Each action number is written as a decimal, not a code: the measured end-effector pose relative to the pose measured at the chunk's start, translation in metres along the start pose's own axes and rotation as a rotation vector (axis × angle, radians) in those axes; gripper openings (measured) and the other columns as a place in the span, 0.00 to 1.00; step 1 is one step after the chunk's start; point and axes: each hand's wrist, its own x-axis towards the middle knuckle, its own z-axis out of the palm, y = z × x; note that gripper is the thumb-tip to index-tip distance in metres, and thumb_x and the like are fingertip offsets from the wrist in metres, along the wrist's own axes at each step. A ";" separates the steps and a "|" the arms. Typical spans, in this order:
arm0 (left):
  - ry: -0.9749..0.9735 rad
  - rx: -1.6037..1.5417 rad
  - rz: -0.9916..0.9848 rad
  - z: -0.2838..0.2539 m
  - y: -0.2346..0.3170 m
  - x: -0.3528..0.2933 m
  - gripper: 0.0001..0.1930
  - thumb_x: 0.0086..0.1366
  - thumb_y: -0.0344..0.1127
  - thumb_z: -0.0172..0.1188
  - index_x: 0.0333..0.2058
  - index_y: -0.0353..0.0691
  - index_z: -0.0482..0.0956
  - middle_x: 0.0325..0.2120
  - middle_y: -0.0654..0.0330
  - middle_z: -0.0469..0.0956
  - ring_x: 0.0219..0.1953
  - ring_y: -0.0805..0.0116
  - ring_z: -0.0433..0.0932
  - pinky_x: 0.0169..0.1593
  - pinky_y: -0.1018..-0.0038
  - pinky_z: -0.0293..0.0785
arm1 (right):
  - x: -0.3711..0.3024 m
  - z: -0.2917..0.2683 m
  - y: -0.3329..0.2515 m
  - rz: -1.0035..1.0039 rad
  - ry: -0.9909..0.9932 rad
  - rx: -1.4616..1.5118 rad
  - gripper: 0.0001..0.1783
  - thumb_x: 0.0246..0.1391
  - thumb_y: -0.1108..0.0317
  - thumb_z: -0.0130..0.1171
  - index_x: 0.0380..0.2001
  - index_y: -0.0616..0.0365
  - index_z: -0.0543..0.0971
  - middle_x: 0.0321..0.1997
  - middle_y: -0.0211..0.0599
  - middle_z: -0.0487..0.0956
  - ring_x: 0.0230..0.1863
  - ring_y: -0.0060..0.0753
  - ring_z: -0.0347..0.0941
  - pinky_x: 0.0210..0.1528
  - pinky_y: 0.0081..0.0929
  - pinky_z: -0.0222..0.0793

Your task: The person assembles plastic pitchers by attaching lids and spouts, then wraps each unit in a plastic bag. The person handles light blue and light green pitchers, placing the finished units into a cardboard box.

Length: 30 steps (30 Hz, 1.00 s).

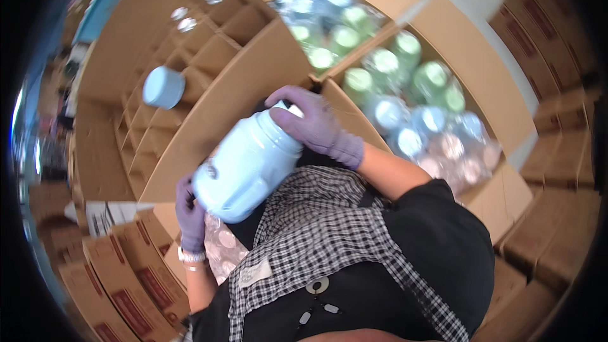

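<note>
Hands are occupied by one pale blue jar (247, 168), its neck end gripped by the right hand (316, 125) and its base held by the left hand (191, 214), its long axis slanted near-left to far-right, right of the divided carton (252, 79).

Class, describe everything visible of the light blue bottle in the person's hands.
The light blue bottle has a broad, rounded body, a ridged shoulder and a dark mark on its side; it looks like glossy plastic. It is held tilted, base toward the lower left, before the checked apron. The gloved right hand covers much of its top; the left hand touches its base end.
</note>
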 end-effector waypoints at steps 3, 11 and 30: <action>-0.037 -0.880 0.012 0.003 -0.015 -0.010 0.32 0.71 0.45 0.61 0.70 0.44 0.64 0.71 0.53 0.59 0.72 0.50 0.61 0.67 0.53 0.68 | 0.029 0.014 -0.054 -0.190 -0.237 -0.317 0.21 0.56 0.47 0.63 0.41 0.52 0.82 0.39 0.43 0.81 0.40 0.48 0.82 0.44 0.41 0.78; -0.020 -0.397 -0.058 0.063 -0.012 -0.028 0.51 0.43 0.36 0.73 0.69 0.33 0.62 0.60 0.55 0.72 0.64 0.62 0.71 0.70 0.62 0.63 | 0.102 0.128 -0.138 -0.577 -1.119 -0.628 0.27 0.52 0.39 0.64 0.36 0.55 0.83 0.43 0.48 0.82 0.44 0.49 0.83 0.44 0.43 0.80; 0.392 -0.521 0.075 0.101 -0.050 -0.019 0.55 0.69 0.73 0.50 0.76 0.36 0.42 0.73 0.46 0.52 0.74 0.53 0.55 0.76 0.58 0.47 | 0.057 0.111 -0.072 -0.355 -1.071 -0.471 0.38 0.44 0.45 0.70 0.53 0.62 0.79 0.53 0.57 0.78 0.56 0.53 0.78 0.51 0.42 0.78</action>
